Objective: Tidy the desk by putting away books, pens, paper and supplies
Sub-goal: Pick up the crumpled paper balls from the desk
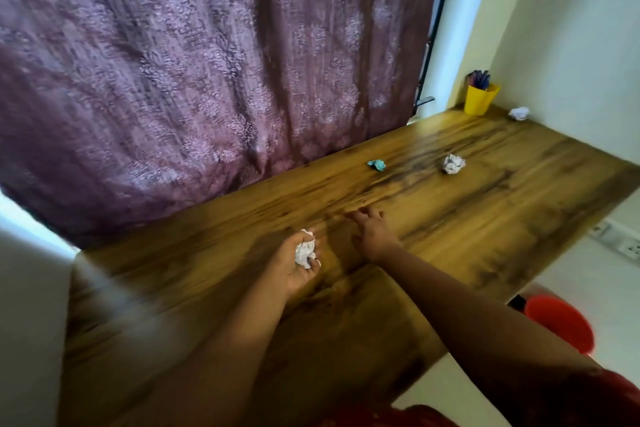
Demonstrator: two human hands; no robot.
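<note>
A crumpled white paper ball is gripped in the left hand, palm turned up, fingers curled round it, above the middle of the desk. The ball is roughly round and creased, no clear long axis, slightly taller than wide as held. The right hand is stretched forward just beside it, low over the wood, fingers loosely spread and pointing toward the far edge, nothing held; contact with the surface cannot be told. Both forearms are bare; a red sleeve is seen at the near right.

The desk is a long wood-grain slab, yellow-brown with dark streaks, glossy, its long axis running from near left to the far right corner. Further along, a small crumpled teal scrap is lying near the curtain-side edge. A second crumpled white ball is lying near it, toward the middle of the top, apart from the scrap. At the far corner a yellow pen cup is standing upright, angular in shape, pens stuck in it pointing up. A third white ball is lying just beside the cup, against the wall.

A mauve patterned curtain is hung along the desk's left edge. Pale walls are seen at right. A red bucket is on the floor past the right edge, with a wall socket strip nearby.
</note>
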